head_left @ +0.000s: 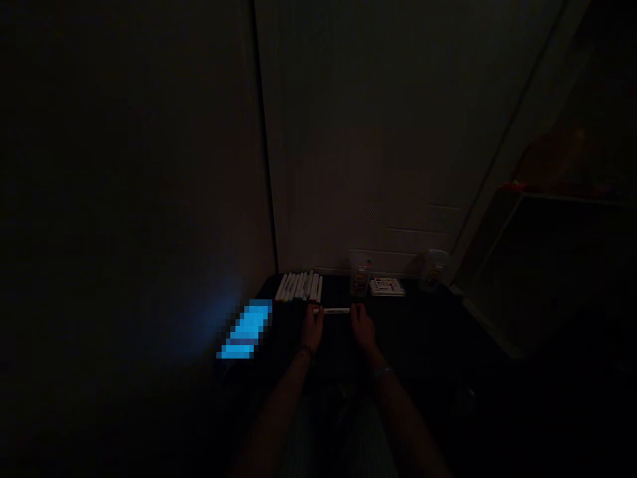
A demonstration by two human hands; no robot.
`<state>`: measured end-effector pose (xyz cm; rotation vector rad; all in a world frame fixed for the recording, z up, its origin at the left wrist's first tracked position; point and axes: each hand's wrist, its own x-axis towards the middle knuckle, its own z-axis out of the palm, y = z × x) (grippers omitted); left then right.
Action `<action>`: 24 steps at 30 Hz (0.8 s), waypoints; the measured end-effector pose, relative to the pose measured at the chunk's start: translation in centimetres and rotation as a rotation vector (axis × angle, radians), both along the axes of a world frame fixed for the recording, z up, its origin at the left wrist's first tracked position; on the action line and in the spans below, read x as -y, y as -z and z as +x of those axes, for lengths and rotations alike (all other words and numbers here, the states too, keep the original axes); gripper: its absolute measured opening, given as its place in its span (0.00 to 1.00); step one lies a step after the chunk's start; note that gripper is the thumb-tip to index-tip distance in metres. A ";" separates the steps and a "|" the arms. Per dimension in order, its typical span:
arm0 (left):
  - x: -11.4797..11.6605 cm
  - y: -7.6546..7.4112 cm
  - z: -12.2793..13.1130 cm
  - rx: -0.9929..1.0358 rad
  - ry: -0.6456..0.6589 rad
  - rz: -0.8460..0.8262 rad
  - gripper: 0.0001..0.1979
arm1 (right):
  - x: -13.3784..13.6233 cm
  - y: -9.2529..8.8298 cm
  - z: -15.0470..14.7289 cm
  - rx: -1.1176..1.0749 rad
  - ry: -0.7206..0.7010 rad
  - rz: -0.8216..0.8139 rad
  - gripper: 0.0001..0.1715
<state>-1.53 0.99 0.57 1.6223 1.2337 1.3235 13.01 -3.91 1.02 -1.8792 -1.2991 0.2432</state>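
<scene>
A white marker [336, 311] with dark print lies crosswise between my two hands, low over the dark tabletop. My left hand [312, 326] grips its left end, and my right hand [363, 325] has its fingers closed at the right end. Beyond my left hand, several white markers [298, 287] rest side by side in a row at the table's back left. A flat stack of white markers [387, 287], perhaps in a tray, sits behind my right hand. The dim light hides the finer detail of my fingers.
Two clear plastic containers with labels stand at the back, one left container [359, 275] and one right container [434, 271]. A glowing blurred screen [246, 330] is at the table's left. Walls close in behind and left; a shelf-like edge [562, 194] is at right.
</scene>
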 end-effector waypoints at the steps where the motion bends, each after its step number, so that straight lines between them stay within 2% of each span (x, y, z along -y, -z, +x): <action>1: 0.0 0.0 0.0 0.005 -0.004 -0.003 0.15 | 0.0 0.0 0.0 0.008 -0.005 -0.005 0.26; 11: 0.0 -0.3 -0.2 -0.051 0.038 -0.004 0.15 | -0.2 0.7 0.1 0.060 -0.019 0.045 0.26; 24: 0.1 -0.2 -0.3 -0.065 0.041 -0.018 0.15 | -0.4 0.8 0.2 0.051 -0.012 0.014 0.25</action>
